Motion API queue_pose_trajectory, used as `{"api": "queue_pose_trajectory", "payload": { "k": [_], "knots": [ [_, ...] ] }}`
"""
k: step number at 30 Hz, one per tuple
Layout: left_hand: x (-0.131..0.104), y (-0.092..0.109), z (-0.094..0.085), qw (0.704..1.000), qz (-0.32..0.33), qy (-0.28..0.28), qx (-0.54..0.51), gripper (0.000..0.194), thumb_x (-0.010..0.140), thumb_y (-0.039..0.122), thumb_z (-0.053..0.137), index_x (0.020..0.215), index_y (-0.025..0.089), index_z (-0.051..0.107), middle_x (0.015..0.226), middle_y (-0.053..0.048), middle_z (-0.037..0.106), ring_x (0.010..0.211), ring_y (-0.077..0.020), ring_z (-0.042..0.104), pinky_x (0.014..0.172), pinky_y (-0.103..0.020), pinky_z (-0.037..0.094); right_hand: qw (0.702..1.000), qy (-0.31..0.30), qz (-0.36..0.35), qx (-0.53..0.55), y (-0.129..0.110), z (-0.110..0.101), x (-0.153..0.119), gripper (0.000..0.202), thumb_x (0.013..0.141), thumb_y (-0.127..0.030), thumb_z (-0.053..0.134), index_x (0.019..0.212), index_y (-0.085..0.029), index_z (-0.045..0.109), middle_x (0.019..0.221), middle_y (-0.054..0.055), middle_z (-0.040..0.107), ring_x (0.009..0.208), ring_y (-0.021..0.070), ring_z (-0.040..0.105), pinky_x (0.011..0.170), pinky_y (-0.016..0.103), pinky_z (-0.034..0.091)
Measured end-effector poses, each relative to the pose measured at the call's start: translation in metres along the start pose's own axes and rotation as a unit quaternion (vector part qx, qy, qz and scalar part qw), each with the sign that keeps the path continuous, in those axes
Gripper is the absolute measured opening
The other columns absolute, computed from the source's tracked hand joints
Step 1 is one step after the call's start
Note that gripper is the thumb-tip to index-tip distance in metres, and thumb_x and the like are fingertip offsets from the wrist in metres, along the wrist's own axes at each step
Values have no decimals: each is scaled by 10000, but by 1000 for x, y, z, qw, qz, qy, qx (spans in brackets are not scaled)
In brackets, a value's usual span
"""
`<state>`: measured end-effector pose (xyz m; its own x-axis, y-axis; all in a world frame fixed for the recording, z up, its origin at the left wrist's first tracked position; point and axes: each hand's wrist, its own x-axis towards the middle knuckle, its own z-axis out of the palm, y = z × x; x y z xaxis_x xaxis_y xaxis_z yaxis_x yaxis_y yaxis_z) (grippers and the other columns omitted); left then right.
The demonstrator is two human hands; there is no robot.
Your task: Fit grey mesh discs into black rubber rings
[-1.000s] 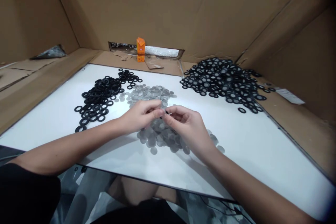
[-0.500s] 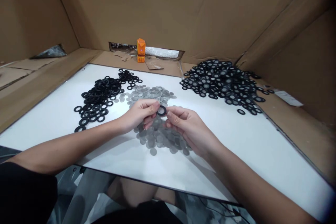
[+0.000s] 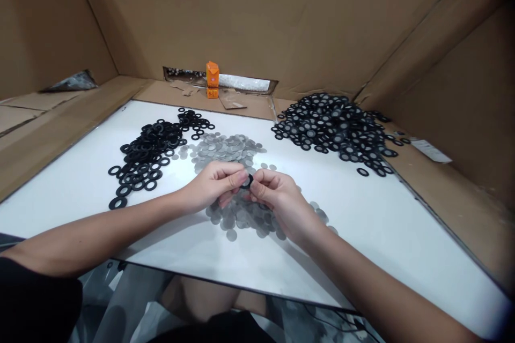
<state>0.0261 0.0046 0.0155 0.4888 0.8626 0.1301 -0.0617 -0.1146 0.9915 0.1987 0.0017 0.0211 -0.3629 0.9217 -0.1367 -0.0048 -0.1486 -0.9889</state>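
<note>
Between my two hands is one black rubber ring (image 3: 247,182) with a grey disc in its opening. My left hand (image 3: 217,185) pinches its left side between thumb and finger. The thumb and fingertips of my right hand (image 3: 277,198) close on its right side. Beneath both hands spreads a heap of thin grey mesh-like discs (image 3: 231,220). To the left lies a pile of black rings (image 3: 151,144) with open centres. A larger pile of black rings with grey centres (image 3: 330,123) sits at the back right.
The white tabletop (image 3: 169,246) is bordered by tall cardboard walls (image 3: 241,10). A small orange box (image 3: 212,75) stands at the back, by a slot in the cardboard. At right, a white label (image 3: 431,151) lies on the cardboard edge.
My hands have drawn closer together around the ring and sit slightly lower in view. The fingers of my right hand now cover more of the ring. The whole view has shifted slightly.
</note>
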Motion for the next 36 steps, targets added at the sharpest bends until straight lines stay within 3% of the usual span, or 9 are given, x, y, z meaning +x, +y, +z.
{"api": "queue_pose_trajectory", "payload": {
  "k": [6, 13, 15, 16, 17, 21, 28, 34, 36],
  "knots": [
    [0, -2, -7, 997, 5, 15, 80, 463, 904, 511, 478, 595, 167, 446, 437, 53, 423, 419, -71, 418, 453, -201, 303, 993, -27, -40, -106, -11, -12, 4, 281, 718, -432, 720, 686, -184, 591, 641, -15, 541, 580, 112, 485, 570, 251, 412],
    [8, -5, -23, 978, -23, 146, 150, 489, 925, 561, 377, 651, 175, 499, 424, 49, 434, 408, -95, 400, 439, -217, 311, 925, -202, 99, -305, -40, -61, 10, 172, 703, -325, 733, 691, -154, 712, 636, 24, 645, 528, 95, 478, 476, 208, 357],
    [8, -2, -24, 972, -23, 147, 183, 476, 925, 543, 391, 642, 176, 496, 429, 51, 423, 418, -97, 399, 450, -218, 313, 953, -85, 80, -279, -42, -74, 22, 191, 664, -318, 769, 703, -141, 711, 649, 42, 661, 523, 100, 494, 477, 209, 385],
    [7, -1, -23, 969, -25, 139, 201, 473, 927, 539, 387, 643, 177, 496, 435, 52, 418, 423, -97, 398, 457, -219, 312, 966, 65, 32, -246, -42, -80, 29, 224, 674, -348, 761, 719, -136, 702, 671, 52, 666, 503, 94, 480, 469, 210, 395],
    [6, -1, -22, 967, -30, 128, 219, 473, 930, 538, 374, 647, 179, 494, 442, 53, 413, 428, -98, 397, 464, -221, 312, 961, 147, -1, -234, -42, -87, 37, 276, 778, -418, 663, 841, -151, 694, 787, 61, 684, 516, 80, 469, 491, 197, 414],
    [4, 2, -17, 944, -50, 68, 319, 440, 942, 506, 338, 674, 189, 485, 517, 39, 450, 497, -121, 445, 513, -237, 320, 937, 253, -18, -239, -35, -106, 55, 468, 943, -505, 357, 1116, -143, 596, 943, 116, 675, 509, 77, 430, 460, 186, 400],
    [5, 11, -13, 865, -49, 1, 499, 375, 952, 429, 272, 682, 203, 402, 638, -6, 527, 634, -184, 521, 595, -285, 306, 941, 83, 29, -328, -24, -92, 37, 321, 769, -452, 658, 816, -140, 718, 610, 19, 606, 460, 92, 435, 445, 229, 339],
    [10, 20, -38, 762, -106, 29, 638, 304, 916, 406, 332, 756, 213, 505, 717, -60, 630, 679, -242, 588, 577, -300, 299, 879, 19, -12, -476, -26, -73, 25, 355, 684, -487, 734, 895, -202, 717, 873, 68, 696, 656, 179, 593, 565, 268, 397],
    [9, 21, -53, 751, -155, 43, 640, 257, 873, 425, 416, 835, 208, 549, 795, -81, 665, 725, -255, 610, 592, -301, 337, 861, -10, -33, -507, -25, -69, 22, 366, 647, -469, 767, 903, -214, 712, 916, 73, 695, 754, 218, 614, 628, 283, 415]
  ]
}}
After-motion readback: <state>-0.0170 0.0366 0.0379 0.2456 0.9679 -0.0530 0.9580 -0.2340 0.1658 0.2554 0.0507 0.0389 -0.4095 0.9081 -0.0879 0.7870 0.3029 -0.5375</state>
